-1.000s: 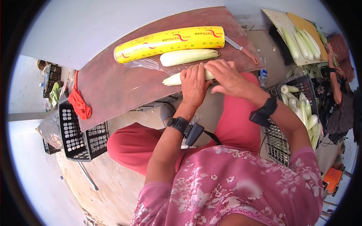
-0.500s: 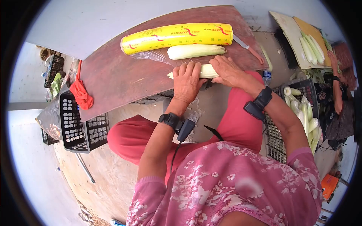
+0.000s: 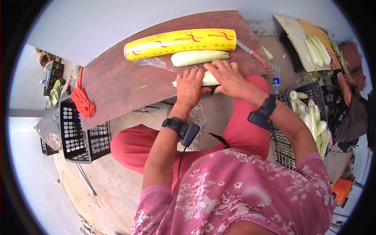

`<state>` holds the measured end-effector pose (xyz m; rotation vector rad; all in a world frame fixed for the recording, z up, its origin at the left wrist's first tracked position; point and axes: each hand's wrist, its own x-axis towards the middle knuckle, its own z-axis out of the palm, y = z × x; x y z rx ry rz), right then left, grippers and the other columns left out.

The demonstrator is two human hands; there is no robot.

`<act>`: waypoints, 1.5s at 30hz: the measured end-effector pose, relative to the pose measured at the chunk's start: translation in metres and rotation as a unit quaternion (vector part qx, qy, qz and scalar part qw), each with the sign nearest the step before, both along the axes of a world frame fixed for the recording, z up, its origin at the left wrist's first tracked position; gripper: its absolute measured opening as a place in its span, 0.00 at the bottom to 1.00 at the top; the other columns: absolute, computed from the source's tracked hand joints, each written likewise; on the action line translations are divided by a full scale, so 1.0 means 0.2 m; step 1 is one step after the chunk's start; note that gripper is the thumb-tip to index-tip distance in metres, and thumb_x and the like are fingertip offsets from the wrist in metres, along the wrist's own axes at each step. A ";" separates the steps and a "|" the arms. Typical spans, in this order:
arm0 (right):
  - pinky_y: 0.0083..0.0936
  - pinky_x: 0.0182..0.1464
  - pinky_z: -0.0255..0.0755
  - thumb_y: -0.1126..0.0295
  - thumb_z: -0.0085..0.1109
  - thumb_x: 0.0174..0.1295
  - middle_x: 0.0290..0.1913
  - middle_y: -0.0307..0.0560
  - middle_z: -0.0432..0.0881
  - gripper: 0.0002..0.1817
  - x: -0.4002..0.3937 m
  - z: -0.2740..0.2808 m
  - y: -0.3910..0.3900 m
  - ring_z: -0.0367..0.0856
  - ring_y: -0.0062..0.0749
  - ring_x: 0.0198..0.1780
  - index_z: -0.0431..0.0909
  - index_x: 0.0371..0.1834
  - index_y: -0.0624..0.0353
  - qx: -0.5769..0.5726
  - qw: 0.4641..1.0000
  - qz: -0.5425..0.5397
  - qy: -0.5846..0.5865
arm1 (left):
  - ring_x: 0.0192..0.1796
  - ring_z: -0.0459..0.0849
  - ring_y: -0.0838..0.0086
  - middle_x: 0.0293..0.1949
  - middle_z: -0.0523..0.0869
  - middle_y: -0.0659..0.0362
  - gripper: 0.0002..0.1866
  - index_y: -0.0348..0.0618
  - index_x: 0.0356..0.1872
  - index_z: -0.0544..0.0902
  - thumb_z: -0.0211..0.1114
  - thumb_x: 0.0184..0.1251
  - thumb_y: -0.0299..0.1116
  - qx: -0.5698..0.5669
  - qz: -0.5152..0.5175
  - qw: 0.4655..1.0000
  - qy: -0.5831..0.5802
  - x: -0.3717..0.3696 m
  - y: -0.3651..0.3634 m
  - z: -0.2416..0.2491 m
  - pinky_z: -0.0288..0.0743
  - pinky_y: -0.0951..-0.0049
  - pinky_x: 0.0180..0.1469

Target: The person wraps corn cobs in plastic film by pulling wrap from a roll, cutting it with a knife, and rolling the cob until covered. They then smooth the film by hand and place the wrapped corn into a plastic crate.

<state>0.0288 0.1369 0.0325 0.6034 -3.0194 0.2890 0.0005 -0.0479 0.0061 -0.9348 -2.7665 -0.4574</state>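
Note:
A pale green ear of corn in its husk lies crosswise at the near edge of the reddish board. My left hand is closed over its left part, leaving the pointed tip showing. Over its right end lies my right hand, fingers somewhat spread across the top and thumb on the near side; the palm hides that end. Just beyond, a second ear of corn rests beside a yellow roll of cling film. Clear film trails out from under the roll.
A red-handled knife lies right of the roll on the board. A red cloth hangs at the left, above black crates. At right stand a crate of corn, a water bottle and another person's arm.
My right hand's fingers have lifted and spread more over the ear's right end. My left hand stays on the ear. The whole view has shifted slightly.

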 end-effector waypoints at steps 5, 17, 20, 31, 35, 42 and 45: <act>0.44 0.50 0.65 0.63 0.76 0.43 0.53 0.47 0.70 0.40 -0.03 -0.06 -0.02 0.70 0.45 0.58 0.65 0.60 0.57 0.050 0.999 -0.002 -0.001 | 0.53 0.79 0.64 0.46 0.81 0.59 0.36 0.51 0.54 0.76 0.78 0.40 0.48 -0.015 -0.003 0.999 -0.028 -0.04 0.01 0.02 0.69 0.61 0.52; 0.41 0.43 0.75 0.63 0.70 0.44 0.35 0.58 0.80 0.24 0.05 0.03 -0.02 0.82 0.53 0.41 0.73 0.40 0.67 -0.087 0.967 0.086 -0.223 | 0.40 0.79 0.64 0.34 0.77 0.60 0.25 0.47 0.43 0.75 0.74 0.42 0.39 0.023 -0.128 0.988 0.086 0.11 -0.20 -0.04 0.75 0.64 0.39; 0.35 0.38 0.76 0.59 0.71 0.44 0.33 0.58 0.83 0.26 0.10 0.09 -0.04 0.84 0.47 0.37 0.76 0.40 0.70 -0.120 0.936 0.077 -0.323 | 0.38 0.79 0.67 0.33 0.76 0.61 0.19 0.48 0.43 0.75 0.67 0.48 0.36 0.016 -0.117 0.983 0.138 0.19 -0.24 -0.05 0.74 0.66 0.38; 0.32 0.40 0.76 0.55 0.72 0.46 0.37 0.54 0.84 0.31 0.26 0.11 -0.04 0.83 0.39 0.38 0.76 0.48 0.68 -0.241 0.889 0.083 -0.382 | 0.34 0.79 0.66 0.31 0.75 0.61 0.17 0.49 0.40 0.74 0.67 0.47 0.33 0.039 -0.141 0.982 0.118 0.30 -0.31 0.00 0.76 0.66 0.33; 0.35 0.50 0.74 0.62 0.69 0.50 0.47 0.57 0.80 0.33 0.28 0.17 -0.02 0.80 0.46 0.49 0.71 0.57 0.68 -0.218 0.918 0.101 -0.316 | 0.39 0.83 0.59 0.34 0.79 0.57 0.19 0.49 0.42 0.74 0.71 0.48 0.33 0.055 -0.114 0.992 -0.014 0.32 -0.31 0.07 0.78 0.60 0.38; 0.37 0.54 0.71 0.65 0.68 0.54 0.56 0.58 0.75 0.34 0.35 0.23 0.00 0.77 0.51 0.54 0.67 0.63 0.66 -0.155 0.958 0.200 -0.134 | 0.40 0.84 0.52 0.35 0.84 0.51 0.15 0.44 0.39 0.75 0.70 0.51 0.32 0.128 -0.100 0.971 -0.177 0.34 -0.34 0.09 0.77 0.57 0.40; 0.38 0.53 0.70 0.66 0.66 0.57 0.56 0.56 0.76 0.29 0.38 0.21 0.00 0.77 0.48 0.54 0.71 0.62 0.62 -0.128 0.960 0.246 0.032 | 0.44 0.86 0.54 0.38 0.86 0.48 0.18 0.42 0.43 0.77 0.72 0.51 0.32 0.152 -0.087 0.943 -0.283 0.35 -0.38 0.11 0.78 0.62 0.44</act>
